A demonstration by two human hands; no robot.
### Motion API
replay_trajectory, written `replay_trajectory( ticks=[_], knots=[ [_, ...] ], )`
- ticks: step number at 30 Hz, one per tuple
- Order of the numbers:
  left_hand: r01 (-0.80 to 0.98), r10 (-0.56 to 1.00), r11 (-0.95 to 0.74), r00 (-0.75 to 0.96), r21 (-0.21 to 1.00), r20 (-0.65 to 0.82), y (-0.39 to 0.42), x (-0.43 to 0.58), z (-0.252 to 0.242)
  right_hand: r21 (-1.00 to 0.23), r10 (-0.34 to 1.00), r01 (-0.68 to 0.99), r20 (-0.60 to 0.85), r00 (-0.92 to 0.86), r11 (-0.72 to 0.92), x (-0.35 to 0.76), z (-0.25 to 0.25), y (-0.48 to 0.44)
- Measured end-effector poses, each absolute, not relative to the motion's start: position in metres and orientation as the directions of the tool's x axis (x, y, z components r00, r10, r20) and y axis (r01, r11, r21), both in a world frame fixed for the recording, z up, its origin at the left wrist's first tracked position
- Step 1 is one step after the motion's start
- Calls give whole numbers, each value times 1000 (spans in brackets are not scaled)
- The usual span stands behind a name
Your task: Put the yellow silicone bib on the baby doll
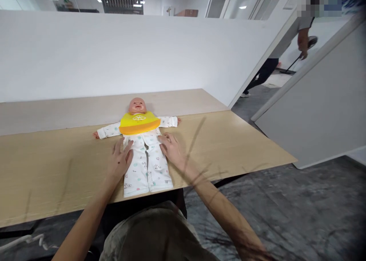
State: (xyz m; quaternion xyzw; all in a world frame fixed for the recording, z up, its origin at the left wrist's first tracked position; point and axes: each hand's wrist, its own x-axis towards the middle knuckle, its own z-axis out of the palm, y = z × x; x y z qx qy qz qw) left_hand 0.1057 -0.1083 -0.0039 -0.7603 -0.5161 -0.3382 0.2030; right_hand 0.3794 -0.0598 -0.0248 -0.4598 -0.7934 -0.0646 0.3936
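A baby doll point(137, 106) lies on its back on the wooden table point(217, 146), arms stretched out to both sides. Over its chest is a yellow bib point(139, 123) with an orange lower pocket. White printed trousers point(134, 169) cover its lower body, the legs laid flat toward the table's front edge. My left hand point(120, 161) rests at the left side of the trousers, fingers spread over the upper leg. At the right side, my right hand point(172, 149) touches the trousers near the hip with its fingers stretched out.
A white partition point(114, 55) stands behind the table. To the right, a person point(303, 39) holds a long-handled tool beyond a grey panel point(320, 100). Dark grey floor point(274, 207) lies beside the table, and a white cable point(25, 240) hangs at the lower left.
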Motion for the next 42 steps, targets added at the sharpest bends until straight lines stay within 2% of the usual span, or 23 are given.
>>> replay_trajectory(
  ticks=[3,7,14,16,20,23,26,27,32,36,42],
  knots=[
    [904,585,-426,305,-35,751,-103,116,1,-155,616,750,687,-385,642,371,-10,-55],
    [897,545,-430,346,-100,763,-95,128,6,-96,603,730,642,-474,677,355,10,-55],
    [859,446,-481,412,-176,794,-92,136,8,-184,641,718,632,-436,671,328,16,-62],
    [841,433,-520,410,-149,803,-97,137,8,-197,650,718,625,-432,667,323,14,-63],
    [822,458,-570,328,-10,826,-129,141,6,-252,650,693,646,-400,676,322,12,-85],
    [779,440,-624,287,60,851,-177,144,-4,-309,535,533,773,-342,788,326,12,-136],
    [730,394,-679,281,71,875,-228,150,-25,-276,374,282,836,-402,919,330,2,-199],
    [723,387,-689,309,50,869,-242,153,-33,-274,353,244,849,-392,930,332,-5,-217],
    [745,444,-665,336,54,830,-275,168,-68,-340,484,414,816,-315,844,342,-49,-247],
    [821,489,-568,283,55,825,-276,173,-88,-292,522,526,772,-364,799,352,-73,-245],
    [882,510,-467,217,57,832,-272,173,-100,-215,564,683,753,-339,698,349,-99,-255]
  ],
)
